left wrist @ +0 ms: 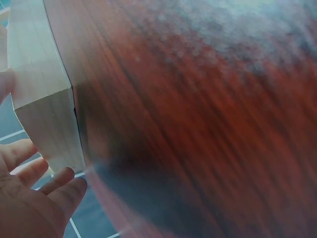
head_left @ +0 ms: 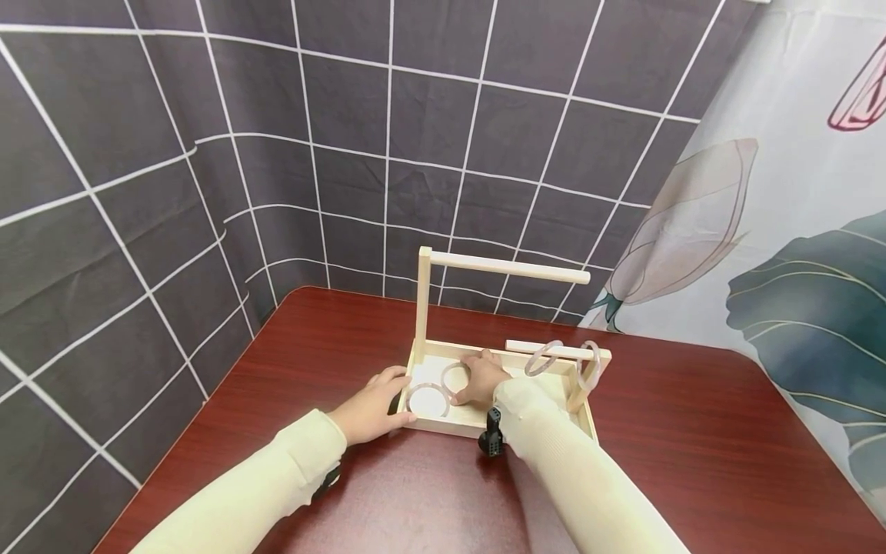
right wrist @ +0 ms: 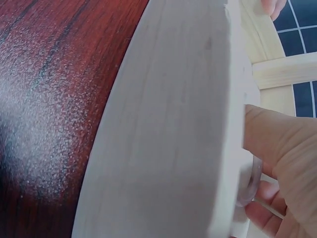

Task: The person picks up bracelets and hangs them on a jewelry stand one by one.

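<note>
A pale wooden box stand (head_left: pixel 443 425) with a low tray and two horizontal bars sits on the table. Inside it, my right hand (head_left: pixel 482 378) pinches a translucent bangle (right wrist: pixel 256 178) between thumb and fingers, partly hidden by the front wall in the right wrist view. Left of that lies another bangle (head_left: pixel 428 385), flat on the tray floor. My left hand (head_left: pixel 374 406) rests against the stand's left end, thumb at the front corner, fingers (left wrist: pixel 69 191) loosely extended along the end wall. Two bangles (head_left: pixel 598 362) hang on the lower bar (head_left: pixel 554 350).
The upper bar (head_left: pixel 512 266) rises from a post (head_left: pixel 421 308) at the left; a shorter post (head_left: pixel 584 385) at the right carries the lower bar. The red-brown table (head_left: pixel 692 431) extends around the stand. A dark gridded cloth (head_left: pixel 429 108) hangs behind.
</note>
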{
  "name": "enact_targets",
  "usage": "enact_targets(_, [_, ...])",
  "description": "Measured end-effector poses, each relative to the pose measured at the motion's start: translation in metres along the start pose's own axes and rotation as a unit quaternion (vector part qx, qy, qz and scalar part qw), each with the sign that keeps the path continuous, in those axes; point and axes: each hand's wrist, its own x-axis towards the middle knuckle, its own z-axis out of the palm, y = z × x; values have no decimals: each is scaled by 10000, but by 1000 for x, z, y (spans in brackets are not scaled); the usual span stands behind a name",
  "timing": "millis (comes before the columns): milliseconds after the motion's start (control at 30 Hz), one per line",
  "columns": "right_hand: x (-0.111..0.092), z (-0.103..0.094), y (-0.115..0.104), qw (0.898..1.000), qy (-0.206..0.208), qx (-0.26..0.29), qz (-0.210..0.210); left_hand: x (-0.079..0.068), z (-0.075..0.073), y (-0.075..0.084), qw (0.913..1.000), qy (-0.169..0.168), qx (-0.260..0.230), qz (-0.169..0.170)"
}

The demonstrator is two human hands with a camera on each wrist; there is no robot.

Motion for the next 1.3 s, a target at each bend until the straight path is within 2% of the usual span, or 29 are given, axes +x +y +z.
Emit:
enact_targets(300, [2,5,4,10000,94,16,-22,0,2,1,10000,7,7,28])
enact_targets(867, [3,5,0,9979,535,353,-70,2,2,0,10000,5,28,39])
enact_targets(1133, [-4,0,-11,9948,697,712,-204,1,0,1,10000,12,-23,-12])
enact_targets(1300, [-10,-5,-20,9940,723,728,-374,1,1,0,10000,16,5,-49])
